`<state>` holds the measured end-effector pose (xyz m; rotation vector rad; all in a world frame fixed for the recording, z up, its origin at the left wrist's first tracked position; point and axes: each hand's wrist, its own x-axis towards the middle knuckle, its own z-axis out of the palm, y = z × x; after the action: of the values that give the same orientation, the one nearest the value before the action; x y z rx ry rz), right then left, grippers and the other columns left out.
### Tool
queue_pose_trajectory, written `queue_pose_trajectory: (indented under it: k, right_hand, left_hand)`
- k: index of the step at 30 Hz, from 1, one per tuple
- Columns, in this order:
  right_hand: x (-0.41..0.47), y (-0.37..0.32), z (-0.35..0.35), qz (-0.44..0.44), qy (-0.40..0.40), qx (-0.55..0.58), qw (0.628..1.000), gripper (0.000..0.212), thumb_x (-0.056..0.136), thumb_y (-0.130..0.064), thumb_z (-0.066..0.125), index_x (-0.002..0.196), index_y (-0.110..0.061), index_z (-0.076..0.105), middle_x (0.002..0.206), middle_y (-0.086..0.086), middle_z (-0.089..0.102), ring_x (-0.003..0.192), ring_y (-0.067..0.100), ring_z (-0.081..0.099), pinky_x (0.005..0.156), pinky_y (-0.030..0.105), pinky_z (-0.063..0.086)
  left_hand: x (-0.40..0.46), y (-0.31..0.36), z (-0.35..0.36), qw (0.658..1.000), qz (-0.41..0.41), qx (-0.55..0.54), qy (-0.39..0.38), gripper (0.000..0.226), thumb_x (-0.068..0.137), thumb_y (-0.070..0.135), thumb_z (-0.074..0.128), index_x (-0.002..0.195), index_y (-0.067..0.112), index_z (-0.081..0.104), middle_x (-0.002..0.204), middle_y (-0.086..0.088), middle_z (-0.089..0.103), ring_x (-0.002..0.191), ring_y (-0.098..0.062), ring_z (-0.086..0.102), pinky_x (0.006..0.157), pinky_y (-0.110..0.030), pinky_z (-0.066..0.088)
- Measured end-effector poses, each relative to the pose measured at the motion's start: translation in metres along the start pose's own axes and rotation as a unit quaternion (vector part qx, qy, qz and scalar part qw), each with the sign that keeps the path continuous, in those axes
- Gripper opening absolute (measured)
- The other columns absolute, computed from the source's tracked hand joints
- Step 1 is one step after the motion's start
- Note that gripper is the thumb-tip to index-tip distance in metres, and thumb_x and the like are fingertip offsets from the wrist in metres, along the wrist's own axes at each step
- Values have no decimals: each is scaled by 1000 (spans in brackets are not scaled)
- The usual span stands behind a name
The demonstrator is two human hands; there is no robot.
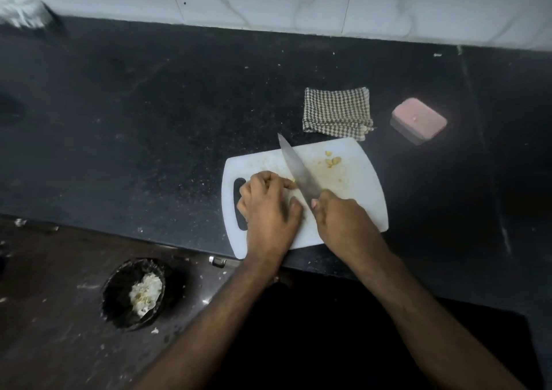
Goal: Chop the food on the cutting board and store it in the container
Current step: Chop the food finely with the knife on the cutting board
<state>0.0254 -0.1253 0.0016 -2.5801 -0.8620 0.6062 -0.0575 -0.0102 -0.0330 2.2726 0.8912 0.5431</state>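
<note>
Both hands work the cutting board (355, 186): my right hand (340, 219) grips the knife (298, 171), blade angled away leftward, just right of the food (294, 181) pinned under my left hand's (268, 207) curled fingers.

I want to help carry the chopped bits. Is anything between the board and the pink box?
Nothing visible blocks the way. Bare counter lies between the cutting board and the pink-lidded container; the checked cloth sits off to the side, behind the board.

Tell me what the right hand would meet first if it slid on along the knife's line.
Probably nothing on the cutting board: the right hand and knife point up-left, between the left hand and chopped pieces, toward bare counter.
</note>
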Motion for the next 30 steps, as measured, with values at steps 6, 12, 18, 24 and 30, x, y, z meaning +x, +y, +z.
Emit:
queue_pose_trajectory:
  k: [6, 12, 18, 24, 30]
  right_hand:
    - [-5, 7, -21, -53, -42, 13, 998, 29, 107, -39, 36, 89, -19, 44, 73, -5, 51, 75, 25, 55, 63, 34, 38]
    - [-9, 21, -36, -84, -68, 10, 994, 31, 106, -39, 36, 88, -17, 49, 73, -3, 55, 71, 23, 54, 60, 35, 39]
    - [-16, 39, -45, -113, -71, 12, 991, 34, 107, -40, 36, 90, -15, 52, 73, -1, 60, 67, 17, 57, 58, 35, 46]
    - [-13, 49, -44, -95, -7, -13, 995, 27, 107, -35, 35, 94, -17, 49, 71, -1, 59, 64, 17, 59, 58, 35, 51]
    - [-6, 48, -42, -79, -21, -13, 997, 28, 108, -34, 36, 95, -15, 51, 80, 4, 65, 74, 22, 64, 66, 37, 54]
  left_hand:
    - [2, 6, -2, 1000, -28, -13, 1, 16, 89, 27, 68, 106, 28, 68, 117, 6, 50, 113, -11, 35, 97, -39, 29]
    - [7, 10, -2, 995, -99, -11, 16, 24, 94, 34, 66, 117, 27, 66, 119, 9, 48, 118, -16, 39, 97, -39, 30]
    - [10, 11, -1, 991, -123, 43, 35, 6, 94, 27, 66, 95, 24, 70, 116, 5, 50, 115, -14, 38, 97, -36, 31]
    - [3, 9, -5, 991, -118, -23, 51, 9, 98, 24, 63, 98, 28, 71, 113, 8, 51, 111, -9, 39, 94, -37, 27]
    - [-1, -1, -17, 989, -89, -56, 101, 25, 100, 25, 57, 123, 19, 66, 131, 6, 56, 125, -11, 52, 111, -44, 40]
